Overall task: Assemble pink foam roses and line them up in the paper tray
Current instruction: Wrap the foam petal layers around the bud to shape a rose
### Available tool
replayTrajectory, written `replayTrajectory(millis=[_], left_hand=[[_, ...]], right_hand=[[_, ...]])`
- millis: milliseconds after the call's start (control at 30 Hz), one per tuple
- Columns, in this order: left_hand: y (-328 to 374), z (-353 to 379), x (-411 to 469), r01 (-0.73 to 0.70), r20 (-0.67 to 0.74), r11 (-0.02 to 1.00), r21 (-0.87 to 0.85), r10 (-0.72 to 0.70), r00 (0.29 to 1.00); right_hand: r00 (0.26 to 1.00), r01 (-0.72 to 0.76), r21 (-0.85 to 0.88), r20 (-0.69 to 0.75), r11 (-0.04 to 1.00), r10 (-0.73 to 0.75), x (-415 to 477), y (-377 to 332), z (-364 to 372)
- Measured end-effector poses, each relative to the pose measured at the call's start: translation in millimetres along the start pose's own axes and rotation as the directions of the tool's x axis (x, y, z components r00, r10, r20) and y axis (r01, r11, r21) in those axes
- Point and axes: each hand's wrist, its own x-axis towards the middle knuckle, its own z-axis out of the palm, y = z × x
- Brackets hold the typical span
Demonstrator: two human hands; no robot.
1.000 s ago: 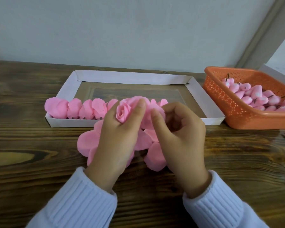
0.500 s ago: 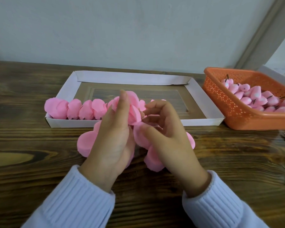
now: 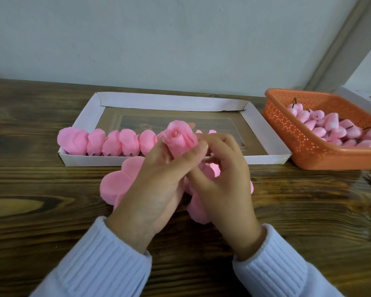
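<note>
Left hand (image 3: 156,185) grips a ruffled pink foam rose (image 3: 179,139) over the near rim of a white paper tray (image 3: 159,101), right hand (image 3: 223,185) pinching its side; finished roses (image 3: 114,143) line the tray's near edge, flat round petals (image 3: 114,185) lie on the wooden table (image 3: 51,211)

One head-worn view looks forward and down, close over the wooden table (image 3: 41,211).

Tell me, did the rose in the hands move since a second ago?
Yes. The rose, held in the left hand, has shifted slightly right and up, judged against the front wall of the paper tray.
</note>
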Motion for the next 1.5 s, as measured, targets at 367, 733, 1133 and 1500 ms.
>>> replayTrajectory(millis=[367,733,1133,1500], left_hand=[[3,-5,1,-0.068,-0.03,0.985,0.159,0.074,0.997],[8,2,0,0.006,-0.279,0.991,0.134,0.032,0.96],[4,5,-1,0.018,-0.313,0.968,0.25,0.063,0.948],[10,-6,12,-0.159,-0.492,0.987,-0.032,0.123,0.862]], right_hand=[[0.97,-0.09,0.267,0.244,0.959,0.023,3,0,-4],[0.956,-0.267,0.47,0.237,0.841,0.172,3,-6,-7],[0.997,-0.049,0.018,-0.066,0.999,0.05,3,-2,-9],[0.881,-0.375,-0.089,0.276,0.923,0.385,5,1,-9]])
